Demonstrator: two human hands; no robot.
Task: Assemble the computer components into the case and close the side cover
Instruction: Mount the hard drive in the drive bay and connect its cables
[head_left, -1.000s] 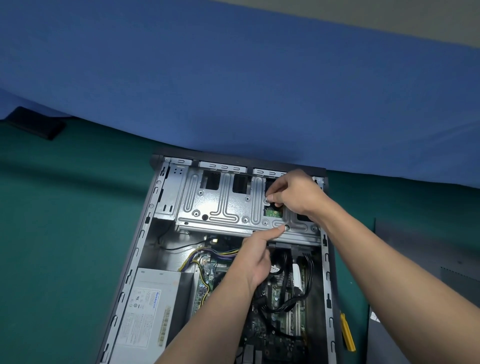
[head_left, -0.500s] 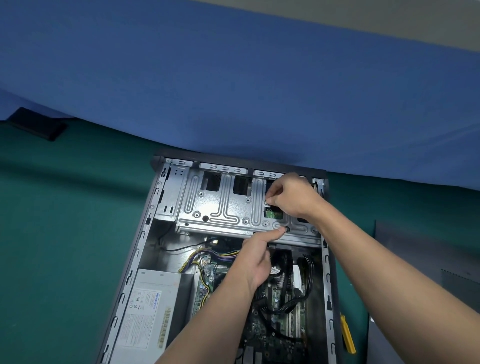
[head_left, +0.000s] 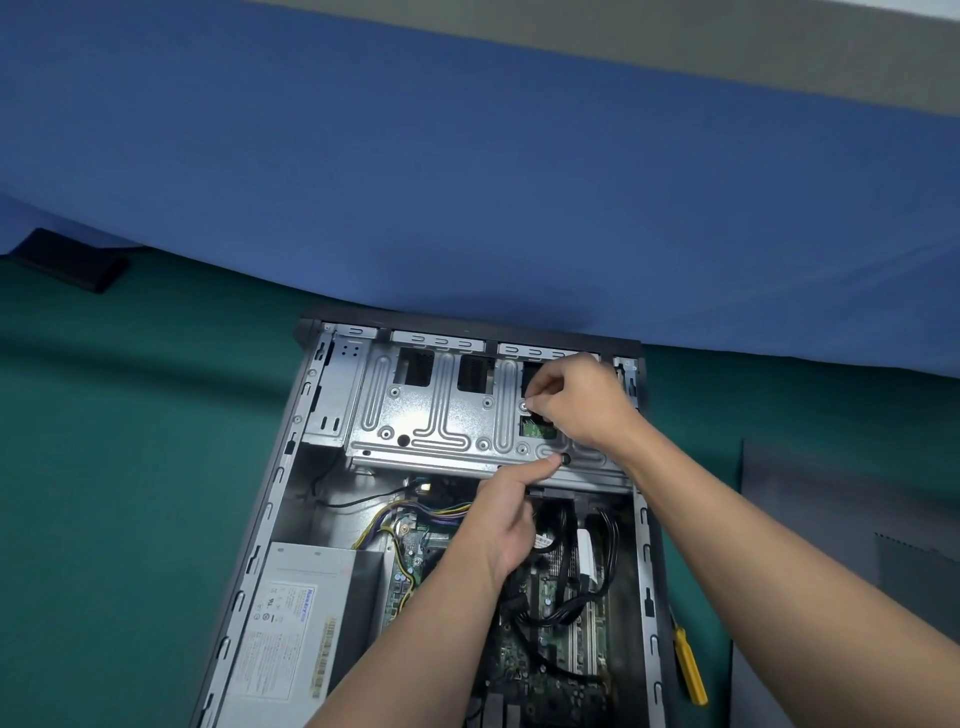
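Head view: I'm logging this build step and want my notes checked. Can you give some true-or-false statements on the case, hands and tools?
1. The power supply sits in the near left of the open case. True.
2. The yellow-handled screwdriver lies outside the case, on its right. True.
3. The left hand holds the screwdriver. False: the left hand's finger touches the drive cage beside a black stud.
4. The right hand rests flat on the motherboard. False: the right hand's fingers pinch a small silver piece at the drive cage.
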